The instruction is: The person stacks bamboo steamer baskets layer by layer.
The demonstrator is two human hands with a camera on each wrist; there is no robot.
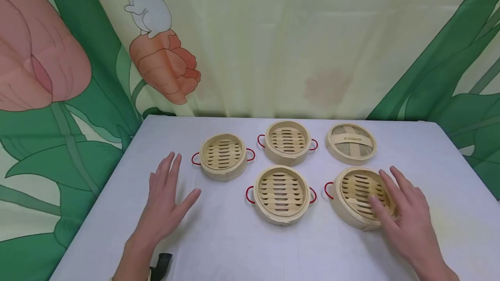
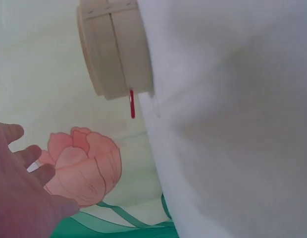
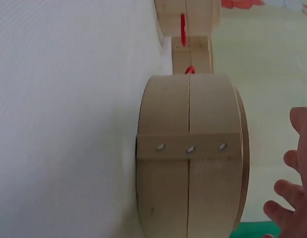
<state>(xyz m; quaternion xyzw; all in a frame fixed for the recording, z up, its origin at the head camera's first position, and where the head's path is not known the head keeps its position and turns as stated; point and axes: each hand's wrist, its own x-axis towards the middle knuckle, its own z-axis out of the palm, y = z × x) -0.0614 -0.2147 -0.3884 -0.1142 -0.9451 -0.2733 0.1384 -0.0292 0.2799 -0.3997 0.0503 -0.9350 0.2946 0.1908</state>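
Right hand (image 1: 406, 216) over one of four steamer baskets (image 1: 361, 196); one lid (image 1: 351, 142)

No writing, label, brand or number can be read anywhere in these views. The bamboo steamer baskets (image 1: 281, 194) carry only plain wood and red handles, and the backdrop curtain (image 1: 273, 34) shows painted flowers, leaves and a cartoon animal, with no lettering. The white table (image 1: 234, 237) is unmarked.
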